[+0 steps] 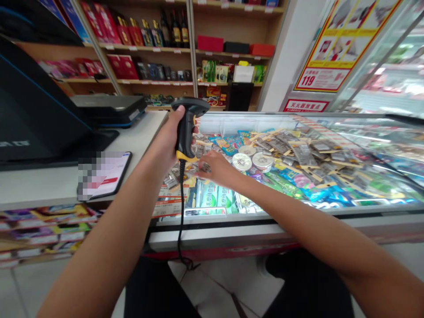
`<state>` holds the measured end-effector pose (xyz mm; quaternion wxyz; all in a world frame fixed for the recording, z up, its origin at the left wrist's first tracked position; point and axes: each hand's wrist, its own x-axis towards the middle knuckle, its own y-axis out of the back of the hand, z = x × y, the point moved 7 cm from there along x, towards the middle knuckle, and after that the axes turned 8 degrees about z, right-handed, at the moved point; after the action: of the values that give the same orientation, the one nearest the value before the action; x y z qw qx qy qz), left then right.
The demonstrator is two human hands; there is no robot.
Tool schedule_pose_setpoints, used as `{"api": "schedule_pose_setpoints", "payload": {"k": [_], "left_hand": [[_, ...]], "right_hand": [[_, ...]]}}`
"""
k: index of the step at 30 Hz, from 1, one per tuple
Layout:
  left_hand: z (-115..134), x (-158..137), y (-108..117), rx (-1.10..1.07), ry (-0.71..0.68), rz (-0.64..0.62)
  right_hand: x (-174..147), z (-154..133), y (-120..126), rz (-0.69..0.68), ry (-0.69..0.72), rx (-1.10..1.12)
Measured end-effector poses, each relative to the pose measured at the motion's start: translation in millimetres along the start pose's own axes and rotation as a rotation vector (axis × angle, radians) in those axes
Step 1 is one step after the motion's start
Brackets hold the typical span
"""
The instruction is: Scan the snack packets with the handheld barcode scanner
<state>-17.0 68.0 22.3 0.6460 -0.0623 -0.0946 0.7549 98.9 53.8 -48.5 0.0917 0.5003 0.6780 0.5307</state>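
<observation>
My left hand is wrapped around the handle of a black and yellow barcode scanner, held upright over the near left end of a glass-topped freezer. The scanner's coiled cord hangs from the handle and trails down past the freezer's front. Close to the right of the handle's lower end is my right hand, its fingers bent with a gap between thumb and forefinger. Whether its fingertips touch the scanner is unclear. Wrapped ice creams and round white-lidded tubs lie under the glass.
On the counter at left lie a phone with its screen lit, a black monitor and a flat black device. Shelves with bottles and boxes stand behind. Snack packs fill racks below the counter.
</observation>
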Motion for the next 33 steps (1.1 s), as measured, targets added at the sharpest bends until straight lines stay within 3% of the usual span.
{"api": "schedule_pose_setpoints", "payload": {"k": [6,11,16,19,21,24,27,33], "left_hand": [[-5.8,-5.7,-5.0,0.012,0.042,-0.049],[-9.3,-6.8,-6.5,0.019,0.064,-0.039],[-9.6,-5.9,-7.9,0.012,0.07,-0.028],[-8.6,-5.2,-7.4,-0.026,0.095,-0.05],[-8.3,-5.0,-8.0,-0.054,0.118,-0.079],[-10.3,-5.7,-12.0,-0.078,0.132,-0.112],[-20.9,-9.4,-19.8,-0.009,0.131,-0.139],[-48.1,-22.7,-38.7,0.287,0.026,-0.397]], "right_hand": [[-6.5,20.2,9.7,-0.117,-0.221,0.044],[-10.3,16.2,19.9,-0.249,-0.053,0.278],[-13.0,17.1,23.0,-0.395,-0.066,0.609],[-9.4,24.6,26.3,-0.402,-0.1,0.722],[-3.6,41.8,28.7,-0.312,-0.248,0.84],[5.4,74.6,38.0,-0.003,-0.467,1.072],[7.4,100.1,50.1,0.273,-0.592,1.166],[1.6,116.1,68.1,0.409,-0.714,1.135]]}}
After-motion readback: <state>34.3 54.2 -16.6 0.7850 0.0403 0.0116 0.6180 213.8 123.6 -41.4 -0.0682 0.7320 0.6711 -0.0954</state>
